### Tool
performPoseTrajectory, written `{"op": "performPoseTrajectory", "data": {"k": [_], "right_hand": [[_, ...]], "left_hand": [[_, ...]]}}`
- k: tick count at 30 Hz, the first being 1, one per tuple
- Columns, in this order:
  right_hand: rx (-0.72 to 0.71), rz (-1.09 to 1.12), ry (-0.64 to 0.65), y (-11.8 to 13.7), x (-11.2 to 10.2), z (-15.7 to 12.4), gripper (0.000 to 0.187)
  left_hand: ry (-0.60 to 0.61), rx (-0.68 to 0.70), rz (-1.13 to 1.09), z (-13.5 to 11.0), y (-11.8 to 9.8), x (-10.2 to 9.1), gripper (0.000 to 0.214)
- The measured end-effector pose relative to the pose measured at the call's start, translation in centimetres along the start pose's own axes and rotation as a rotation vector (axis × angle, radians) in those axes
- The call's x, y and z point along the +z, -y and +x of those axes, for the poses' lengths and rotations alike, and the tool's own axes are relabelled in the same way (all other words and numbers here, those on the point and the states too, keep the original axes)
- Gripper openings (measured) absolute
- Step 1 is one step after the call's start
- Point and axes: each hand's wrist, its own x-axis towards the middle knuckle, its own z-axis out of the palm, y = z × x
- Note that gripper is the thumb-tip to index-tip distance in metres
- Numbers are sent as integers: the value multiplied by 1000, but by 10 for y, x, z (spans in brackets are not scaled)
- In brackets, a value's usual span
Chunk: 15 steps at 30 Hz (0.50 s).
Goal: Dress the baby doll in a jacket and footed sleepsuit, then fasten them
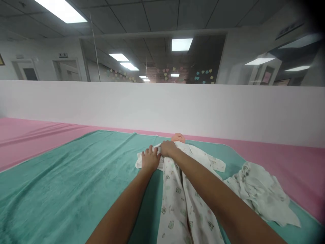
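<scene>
Your left hand [150,158] lies splayed on the frame-left sleeve [138,162], your right hand [167,148], grip unclear, nearer the printed garment's [170,193] midline, which runs to bottom centre

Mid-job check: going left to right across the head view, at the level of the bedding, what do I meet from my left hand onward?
Left hand → right hand → rounded peach-colored object → patterned sleeve on the picture's right → crumpled whitish cloth.
</scene>
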Motion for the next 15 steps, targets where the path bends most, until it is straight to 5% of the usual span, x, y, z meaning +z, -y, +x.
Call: {"op": "performPoseTrajectory", "data": {"k": [9,15], "right_hand": [[-276,-77,34,-12,12,21,35],[-331,-167,36,-17,-9,6,40]], "left_hand": [[45,-22,8,1,0,-3,25],[73,-84,-22,-2,1,-9,26]]}}
